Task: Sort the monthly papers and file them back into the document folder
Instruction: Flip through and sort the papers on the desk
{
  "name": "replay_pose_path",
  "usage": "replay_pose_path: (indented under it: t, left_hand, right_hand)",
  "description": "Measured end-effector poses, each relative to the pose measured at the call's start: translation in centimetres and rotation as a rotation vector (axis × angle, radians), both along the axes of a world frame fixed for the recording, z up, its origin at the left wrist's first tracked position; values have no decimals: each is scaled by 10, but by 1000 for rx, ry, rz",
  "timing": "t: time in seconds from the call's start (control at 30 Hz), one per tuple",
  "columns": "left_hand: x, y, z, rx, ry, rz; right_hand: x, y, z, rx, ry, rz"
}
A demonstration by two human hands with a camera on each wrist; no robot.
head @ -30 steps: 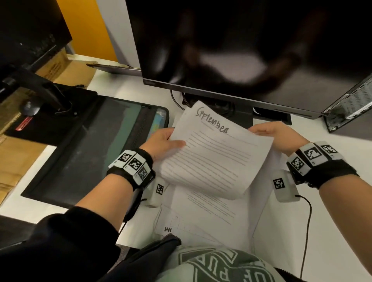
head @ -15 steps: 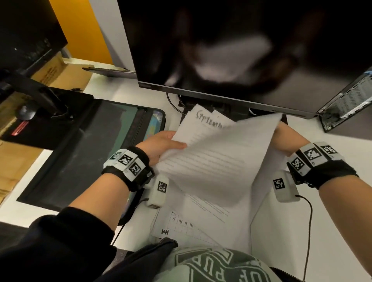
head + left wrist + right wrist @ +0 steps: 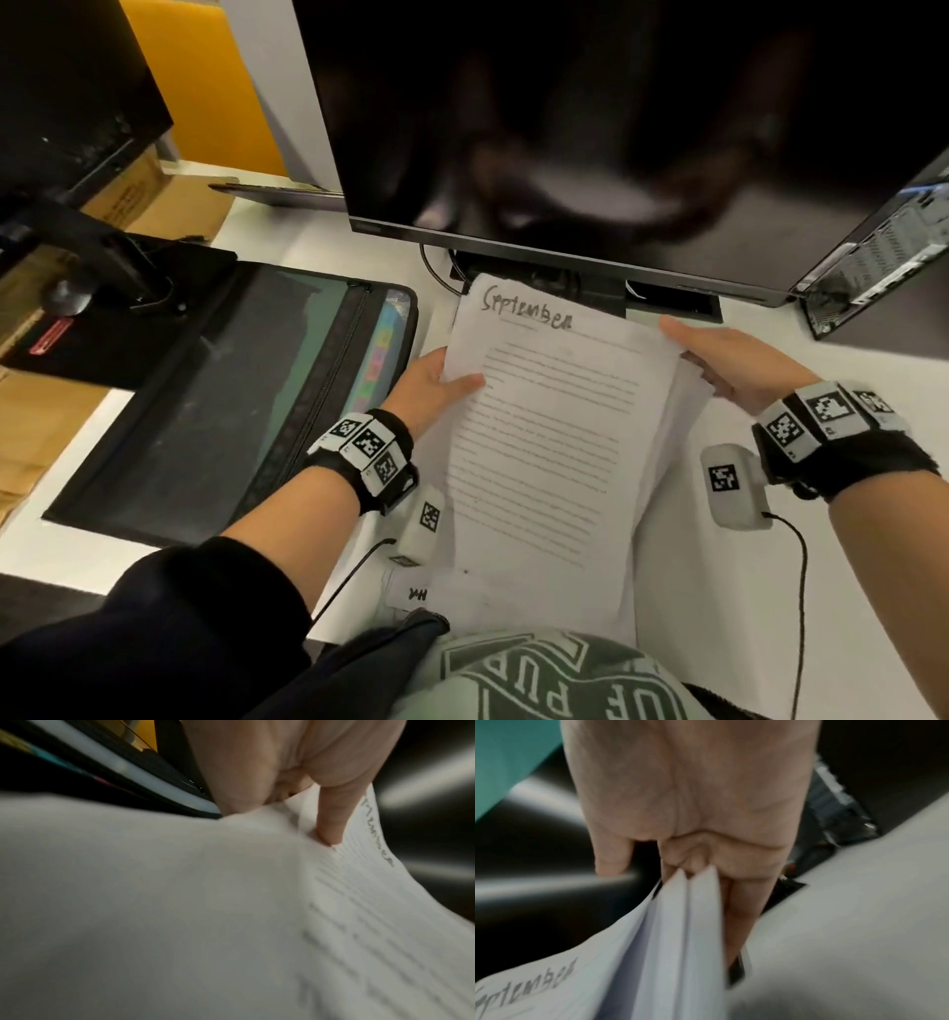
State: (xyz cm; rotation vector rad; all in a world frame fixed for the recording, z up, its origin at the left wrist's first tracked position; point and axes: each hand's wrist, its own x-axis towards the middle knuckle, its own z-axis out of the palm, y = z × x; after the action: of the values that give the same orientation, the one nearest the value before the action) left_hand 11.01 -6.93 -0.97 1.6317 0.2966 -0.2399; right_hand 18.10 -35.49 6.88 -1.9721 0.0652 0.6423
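Observation:
A stack of white printed papers is held up over the desk, its top sheet headed "September" in handwriting. My left hand grips the stack's left edge, thumb pressed on the top page, fingers hidden beneath. My right hand pinches the right edge, where several sheets fan apart between its fingers. The black document folder lies open on the left, showing a teal inside and coloured tabs. Another sheet marked "JAN" lies on the desk near my body.
A large dark monitor stands just behind the papers, its base close to their top edge. A computer case is at the right, a second monitor's arm and cardboard boxes at the left. Wrist-camera cables trail over the white desk.
Half a second ago a loose sheet swung across the September page from the right. Now the September page is on top again and the stack lies straighter, lengthwise toward me.

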Motion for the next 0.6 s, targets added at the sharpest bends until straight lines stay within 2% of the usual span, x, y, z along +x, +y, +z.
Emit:
replay_pose_path:
  t: [0.1,0.2,0.27,0.33,0.47,0.6]
  left_hand:
    - [-1,0,-5,46,-9,44]
    - [-2,-3,-7,18,0,118]
    - [-6,-3,-8,-42,4,158]
    - [-10,-3,-9,-101,9,177]
    - [-21,-11,-11,-99,20,26]
    - [-25,-11,-13,-123,29,136]
  right_hand:
    - [-22,-6,-25,282,207,-107]
    - [-47,-1,-44,622,278,-287]
    - [-55,-1,-55,782,333,-370]
    - [-60,3,-61,794,347,-344]
    - [-56,12,-74,584,269,-308]
    - [-48,9,-75,509,260,-223]
